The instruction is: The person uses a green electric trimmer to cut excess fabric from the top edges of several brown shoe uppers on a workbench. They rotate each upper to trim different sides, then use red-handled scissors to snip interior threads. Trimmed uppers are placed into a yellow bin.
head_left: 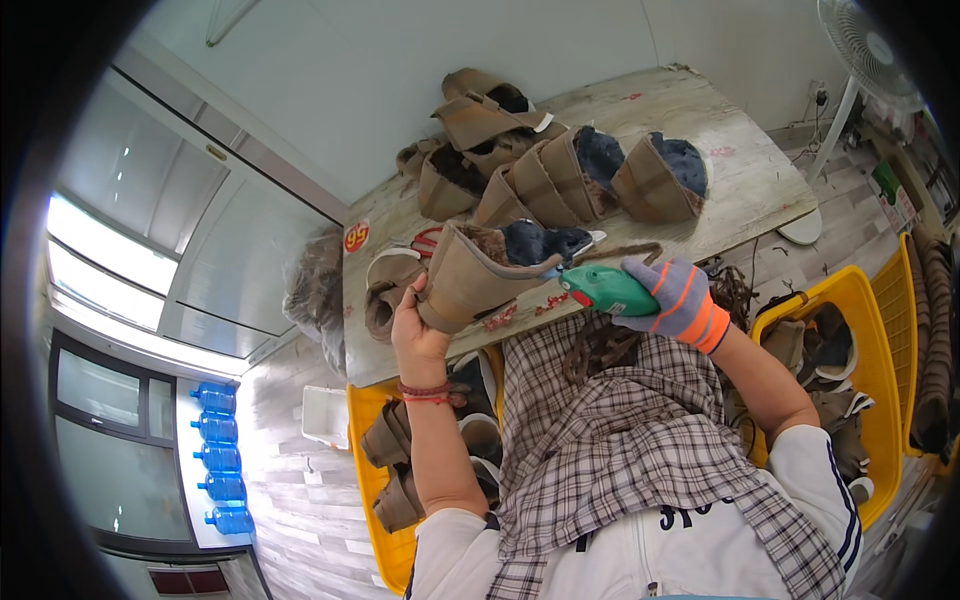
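Observation:
My left hand [416, 318] grips a brown fur-lined boot upper [478, 286] by its outer side, above the table's near edge. Dark blue fur shows in the upper's opening, which faces right. A grey and orange glove covers my right hand [682, 302], whose fingers wrap round a green handheld electric cutter [608, 290] with a red button. The cutter's tip meets the upper's rim at its right end. A thin brown trimmed strip [630, 251] lies just beyond the cutter. Red-handled scissors [428, 240] rest behind the upper, partly hidden.
Several more boot uppers [568, 172] stand on the worn table [750, 180]. Yellow crates [872, 320] holding uppers flank my lap, where a checked apron [620, 410] carries brown scraps. A white fan [870, 60] stands at the far right; blue water bottles [220, 455] line the left.

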The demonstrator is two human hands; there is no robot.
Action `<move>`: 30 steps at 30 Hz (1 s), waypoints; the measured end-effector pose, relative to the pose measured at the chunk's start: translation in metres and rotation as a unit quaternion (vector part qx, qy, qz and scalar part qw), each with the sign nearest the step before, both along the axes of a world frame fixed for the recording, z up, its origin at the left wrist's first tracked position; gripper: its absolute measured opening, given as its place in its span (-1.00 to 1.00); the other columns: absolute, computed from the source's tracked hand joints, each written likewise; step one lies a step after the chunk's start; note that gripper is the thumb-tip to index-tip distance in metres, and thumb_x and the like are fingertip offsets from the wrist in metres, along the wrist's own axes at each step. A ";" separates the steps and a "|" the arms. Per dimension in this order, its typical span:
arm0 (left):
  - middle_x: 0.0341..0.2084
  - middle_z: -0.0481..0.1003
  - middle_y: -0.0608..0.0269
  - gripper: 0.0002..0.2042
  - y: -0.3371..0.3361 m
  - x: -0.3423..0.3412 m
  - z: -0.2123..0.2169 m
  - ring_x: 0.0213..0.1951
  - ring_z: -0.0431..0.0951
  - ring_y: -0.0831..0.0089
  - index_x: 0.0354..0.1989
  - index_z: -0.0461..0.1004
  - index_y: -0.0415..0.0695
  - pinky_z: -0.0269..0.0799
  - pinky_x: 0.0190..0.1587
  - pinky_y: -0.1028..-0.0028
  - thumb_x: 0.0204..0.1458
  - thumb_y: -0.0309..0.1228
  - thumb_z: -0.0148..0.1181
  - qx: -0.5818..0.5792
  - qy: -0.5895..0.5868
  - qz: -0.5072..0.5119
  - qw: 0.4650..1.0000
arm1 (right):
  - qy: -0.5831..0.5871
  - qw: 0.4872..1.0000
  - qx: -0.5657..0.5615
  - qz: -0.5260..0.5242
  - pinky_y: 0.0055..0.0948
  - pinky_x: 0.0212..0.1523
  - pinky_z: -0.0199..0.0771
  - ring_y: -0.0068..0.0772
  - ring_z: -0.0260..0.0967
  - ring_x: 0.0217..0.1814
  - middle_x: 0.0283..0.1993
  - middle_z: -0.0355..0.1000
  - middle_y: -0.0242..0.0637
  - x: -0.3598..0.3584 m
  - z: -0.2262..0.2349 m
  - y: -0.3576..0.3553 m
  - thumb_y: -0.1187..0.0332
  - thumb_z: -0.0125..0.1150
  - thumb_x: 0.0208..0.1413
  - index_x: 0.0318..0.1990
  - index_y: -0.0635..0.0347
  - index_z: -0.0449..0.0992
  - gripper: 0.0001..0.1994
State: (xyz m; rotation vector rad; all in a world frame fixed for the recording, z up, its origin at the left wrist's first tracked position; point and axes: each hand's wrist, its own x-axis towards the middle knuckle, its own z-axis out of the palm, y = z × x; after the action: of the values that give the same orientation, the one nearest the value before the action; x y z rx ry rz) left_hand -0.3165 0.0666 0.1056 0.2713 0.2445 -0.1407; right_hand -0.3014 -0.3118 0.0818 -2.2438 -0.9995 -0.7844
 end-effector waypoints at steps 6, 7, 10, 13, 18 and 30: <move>0.07 0.37 -0.05 -0.68 -0.020 -0.005 0.009 0.10 0.37 0.07 0.07 0.31 -0.32 0.23 0.19 0.05 0.19 -0.42 -0.11 0.037 -0.015 0.061 0.997 | 0.017 0.999 0.043 0.002 -0.31 -0.55 0.35 -0.16 0.36 -0.57 -0.57 0.39 -0.21 -0.004 0.005 0.010 -0.05 0.45 -0.33 -0.08 0.15 0.49 -0.36; 0.08 0.37 -0.03 -0.67 -0.025 -0.009 0.012 0.12 0.35 0.09 0.08 0.31 -0.31 0.21 0.20 0.06 0.19 -0.43 -0.11 0.041 -0.040 0.071 0.996 | 0.016 0.998 0.057 0.005 -0.31 -0.54 0.36 -0.15 0.36 -0.56 -0.56 0.40 -0.20 -0.004 0.006 0.012 -0.04 0.46 -0.33 -0.08 0.15 0.49 -0.36; 0.11 0.35 0.05 -0.66 -0.043 -0.020 0.023 0.16 0.32 0.14 0.12 0.29 -0.27 0.16 0.23 0.08 0.19 -0.43 -0.09 0.052 -0.110 0.093 0.988 | 0.018 0.996 0.087 0.011 -0.30 -0.51 0.39 -0.15 0.38 -0.54 -0.54 0.41 -0.18 -0.003 0.008 0.018 -0.02 0.47 -0.33 -0.08 0.14 0.49 -0.37; 0.14 0.32 0.11 -0.65 -0.051 -0.025 0.023 0.18 0.29 0.18 0.15 0.27 -0.22 0.13 0.26 0.09 0.18 -0.45 -0.06 0.065 -0.165 0.102 0.979 | 0.049 0.993 0.102 0.019 -0.29 -0.48 0.42 -0.13 0.41 -0.50 -0.51 0.44 -0.16 -0.002 0.011 0.025 0.00 0.47 -0.32 -0.08 0.15 0.49 -0.38; 0.15 0.31 0.14 -0.60 -0.062 -0.030 0.021 0.19 0.29 0.21 0.19 0.23 -0.16 0.16 0.25 0.09 0.15 -0.54 -0.02 0.121 -0.226 0.124 0.959 | 0.202 0.973 0.097 0.060 -0.39 -0.35 0.45 -0.16 0.46 -0.39 -0.35 0.50 -0.18 0.001 0.022 0.033 0.19 0.49 -0.28 -0.05 0.23 0.46 -0.42; 0.17 0.28 0.19 -0.51 -0.080 -0.021 0.006 0.20 0.26 0.23 0.26 0.14 -0.12 0.16 0.26 0.13 0.12 -0.59 0.01 0.293 -0.286 0.089 0.908 | 0.262 0.944 0.174 0.098 -0.46 -0.30 0.52 -0.34 0.54 -0.36 -0.34 0.54 -0.16 0.006 0.036 0.041 0.07 0.49 -0.26 -0.01 0.20 0.48 -0.38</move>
State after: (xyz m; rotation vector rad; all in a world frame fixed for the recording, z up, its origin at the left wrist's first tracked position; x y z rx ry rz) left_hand -0.3379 -0.0134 0.1116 0.8701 -0.2857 0.2036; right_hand -0.2957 -0.2707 0.1178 -1.8614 -0.7397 -0.2258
